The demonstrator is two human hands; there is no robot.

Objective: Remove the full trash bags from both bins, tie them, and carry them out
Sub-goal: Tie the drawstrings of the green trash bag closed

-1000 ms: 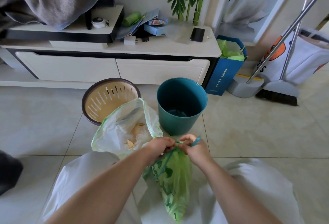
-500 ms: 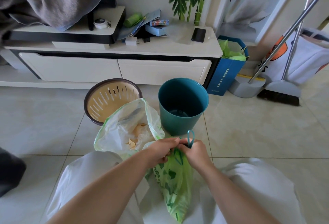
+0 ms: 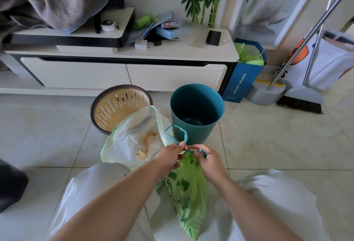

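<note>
Closest in: person crouched, both knees in white trousers (image 3: 277, 198) at frame bottom, bare forearms reaching forward. Green bag (image 3: 186, 198) sits on the floor between the knees, neck gathered at the top, printed pattern on its side. Left hand (image 3: 169, 157) has fingers pinched shut on the teal drawstring (image 3: 179, 132) right at the bag neck; the string rises from there in an open loop above the hand. Right hand (image 3: 207, 159) fingers also closed on a short teal end of the same string, just beside the left hand, fingertips nearly touching.

Just behind and left of the hands: second bag, pale translucent bag (image 3: 134, 141), mouth open and untied, standing on the floor, paper scraps visible inside. It touches the green one at the near edge.

Behind that: beige slotted bin (image 3: 118, 106) with dark rim, no liner in it. Beside it to the right, teal bin (image 3: 197, 112), upright, also without a liner. Bins stand near each other, not touching.

Further back: white TV cabinet (image 3: 124, 72) with two drawers; phone (image 3: 213, 37), small boxes and a plug adapter on its surface. Right of the cabinet: blue paper bag (image 3: 243, 79) stuffed with green plastic, then a broom (image 3: 300, 101) and dustpan leaning by the wall.
</note>
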